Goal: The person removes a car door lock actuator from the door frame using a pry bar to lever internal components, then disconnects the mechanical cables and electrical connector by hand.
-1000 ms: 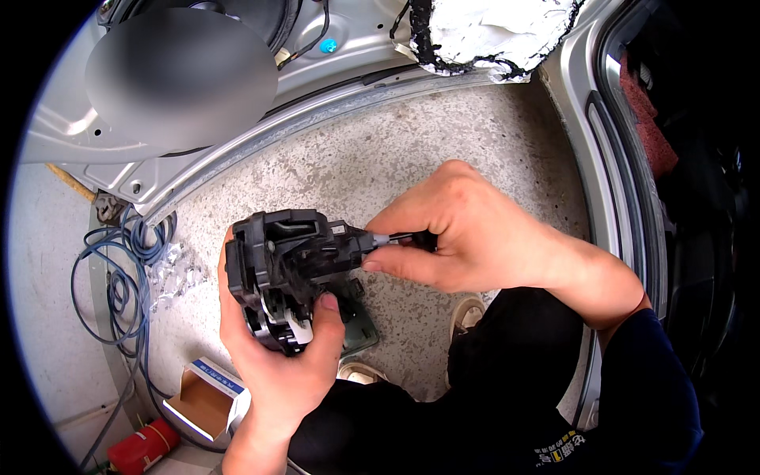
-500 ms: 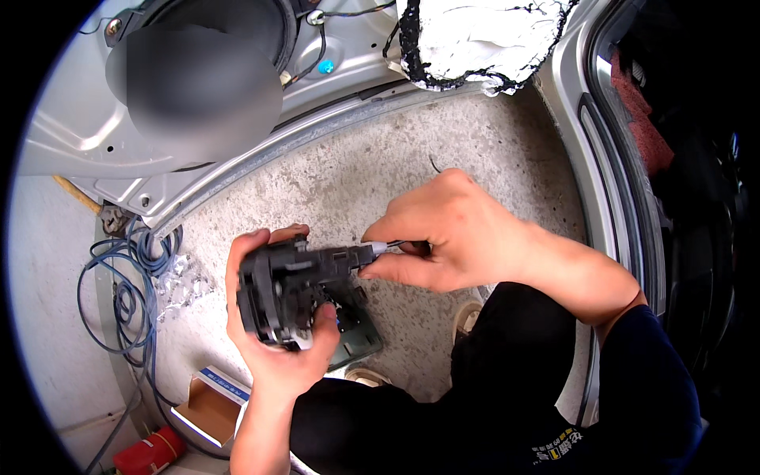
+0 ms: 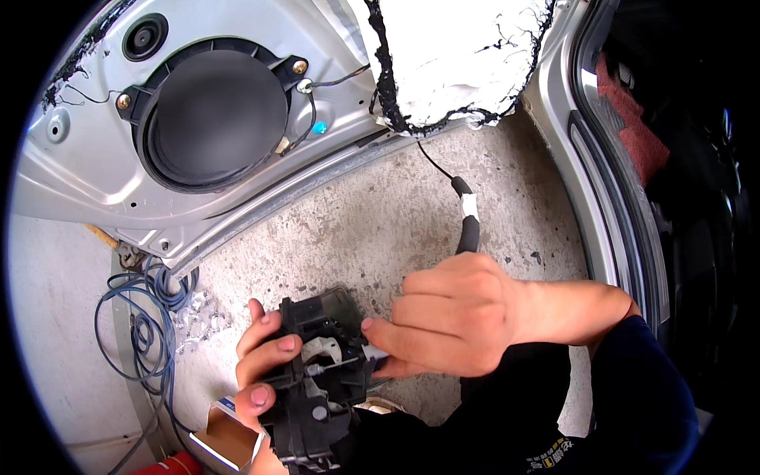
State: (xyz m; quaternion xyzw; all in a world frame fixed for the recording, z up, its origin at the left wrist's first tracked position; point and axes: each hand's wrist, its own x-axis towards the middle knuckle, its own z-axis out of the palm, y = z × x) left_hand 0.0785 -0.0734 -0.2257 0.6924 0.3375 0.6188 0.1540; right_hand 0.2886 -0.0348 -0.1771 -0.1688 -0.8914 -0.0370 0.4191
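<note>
A black plastic car door latch [image 3: 321,419] with metal levers and a thin rod showing lies in my left hand [image 3: 263,368]. The fingers of that hand wrap round its left side, and my thumb is hidden. My right hand [image 3: 459,313] pinches a pale grey cable end fitting [image 3: 372,353] against the latch's right edge. Whether the fitting is seated there cannot be made out. From above the right hand a black cable [image 3: 469,236] in a foam sleeve with a white band runs up to the car door [image 3: 103,182].
A round speaker [image 3: 218,115] sits in the door panel. White sheeting [image 3: 459,63] edged with black sealant hangs beside it. On the left lie a coiled blue-grey hose [image 3: 141,332], an open cardboard box [image 3: 226,435] and a red cylinder [image 3: 170,465]. The car's door sill [image 3: 590,237] borders the right.
The latch has moved down towards me and turned, so its levers now face up. My right hand has come lower with the cable fitting, and the sleeved cable now shows. The view has shifted.
</note>
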